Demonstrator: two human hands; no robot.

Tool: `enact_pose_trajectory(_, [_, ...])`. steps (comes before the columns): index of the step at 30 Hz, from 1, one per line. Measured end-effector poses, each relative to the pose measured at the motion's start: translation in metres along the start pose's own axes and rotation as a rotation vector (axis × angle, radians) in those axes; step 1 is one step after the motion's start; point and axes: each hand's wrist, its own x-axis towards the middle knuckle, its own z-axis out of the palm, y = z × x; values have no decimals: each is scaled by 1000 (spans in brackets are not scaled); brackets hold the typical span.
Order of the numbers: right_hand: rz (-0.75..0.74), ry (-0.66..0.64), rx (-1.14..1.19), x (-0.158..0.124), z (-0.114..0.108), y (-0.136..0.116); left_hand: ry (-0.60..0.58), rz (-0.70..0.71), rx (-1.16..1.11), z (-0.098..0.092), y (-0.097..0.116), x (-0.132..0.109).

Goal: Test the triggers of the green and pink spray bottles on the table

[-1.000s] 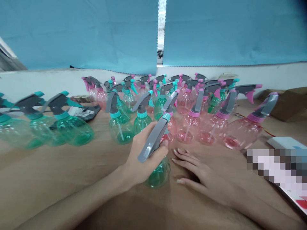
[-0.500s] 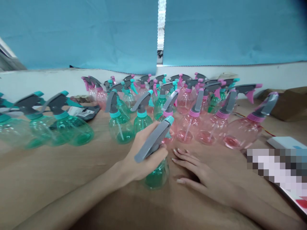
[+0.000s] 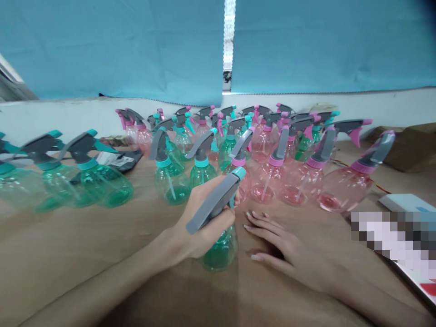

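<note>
My left hand (image 3: 200, 222) is wrapped round the neck of a green spray bottle (image 3: 220, 250) with a grey trigger head (image 3: 213, 204). The bottle stands on the brown table (image 3: 85, 254), tilted a little to the left. My right hand (image 3: 286, 247) lies flat on the table just right of the bottle, fingers stretched out and apart, holding nothing.
Several green spray bottles (image 3: 170, 179) and pink spray bottles (image 3: 303, 179) stand in rows behind my hands. More green bottles (image 3: 98, 181) lie at the left. A blurred box (image 3: 398, 240) sits at the right, a brown package (image 3: 412, 145) behind it, blue curtains at the back.
My left hand has drawn the green bottle slightly left and toward me, and the trigger head has swung lower. My right hand has stayed still.
</note>
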Motion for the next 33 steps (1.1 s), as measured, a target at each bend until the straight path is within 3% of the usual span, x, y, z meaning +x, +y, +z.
enact_pose_trajectory(11, [-6,-19,-69,0,1,2,162,-57,48,12,-6,-4])
enact_pose_trajectory(33, [0,-14,-39,-1,0,1,135,-46,4,12,-9,-5])
